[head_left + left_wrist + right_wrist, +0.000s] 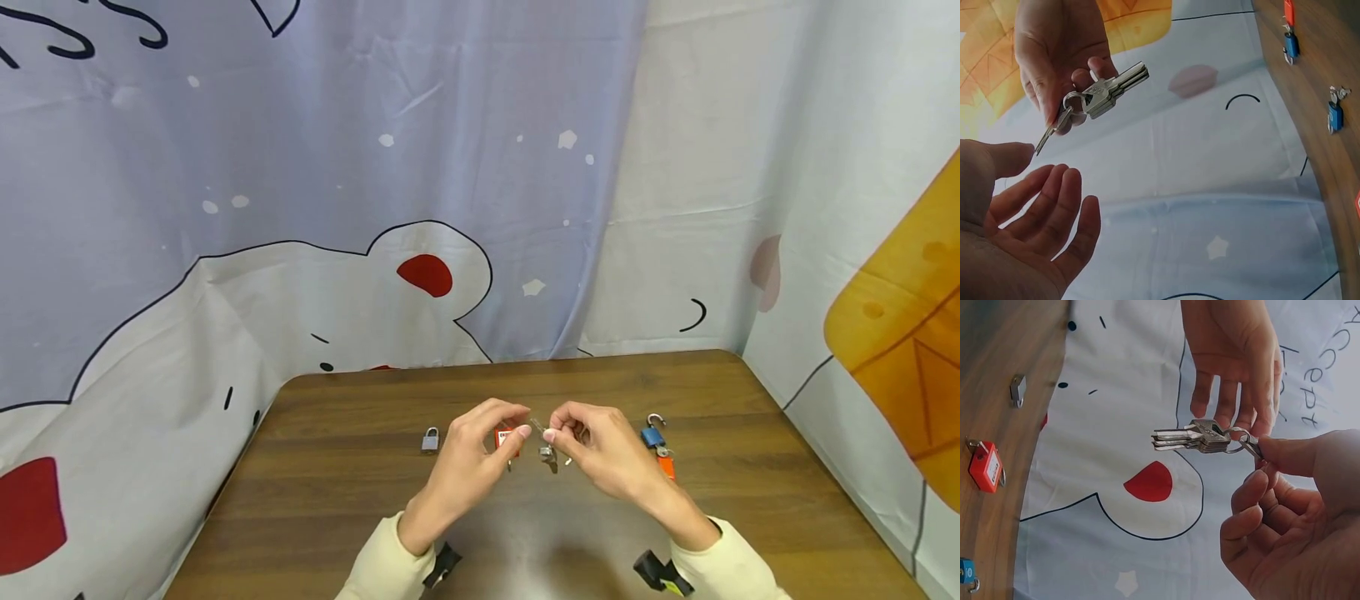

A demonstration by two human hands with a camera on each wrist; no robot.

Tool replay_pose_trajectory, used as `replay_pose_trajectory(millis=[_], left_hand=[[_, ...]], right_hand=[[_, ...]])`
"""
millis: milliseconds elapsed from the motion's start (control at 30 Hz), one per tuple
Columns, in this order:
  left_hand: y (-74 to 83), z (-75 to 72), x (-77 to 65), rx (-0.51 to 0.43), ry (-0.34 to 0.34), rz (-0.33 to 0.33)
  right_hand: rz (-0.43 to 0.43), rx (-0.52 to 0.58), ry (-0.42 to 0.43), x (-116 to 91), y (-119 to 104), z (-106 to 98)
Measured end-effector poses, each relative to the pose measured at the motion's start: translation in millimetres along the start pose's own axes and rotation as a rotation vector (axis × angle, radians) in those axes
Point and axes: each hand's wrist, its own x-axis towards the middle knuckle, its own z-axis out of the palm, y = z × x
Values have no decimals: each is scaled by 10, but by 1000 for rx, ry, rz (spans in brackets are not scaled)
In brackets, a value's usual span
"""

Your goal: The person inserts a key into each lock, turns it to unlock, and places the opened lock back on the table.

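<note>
A ring of silver keys (1110,97) hangs in the air between the two hands. My right hand (603,446) pinches one key of the bunch between thumb and fingers, while the other keys (1200,437) dangle from the ring. Close beside the pinched key, my left hand (483,446) has its fingers loosely bent and holds nothing; a small gap shows between its thumb and fingers in the left wrist view. A red padlock (985,467) with a white label lies on the table, partly hidden behind the left hand in the head view.
On the wooden table (360,483) a small grey padlock (430,440) stands to the left. At the right lie a blue padlock (652,436) with its shackle raised and an orange-red piece (666,467). Another blue padlock (1335,114) has keys at it. A printed curtain (487,167) hangs behind.
</note>
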Motion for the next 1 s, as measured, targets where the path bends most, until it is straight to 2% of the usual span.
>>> replay_pose_trajectory(millis=[433,833,900,1000], left_hand=[[37,38,-8,-9,26,69],[45,36,-18,-68,90,38],[44,29,-17,-77,103,33],[51,16,-13,-102,122,17]], right_hand=[[-43,-22,-31,-41,-54,40],[-56,63,115,-64,-92,35],[-72,79,113,-71,-74,50],[-103,98,67,-87,-34,92]])
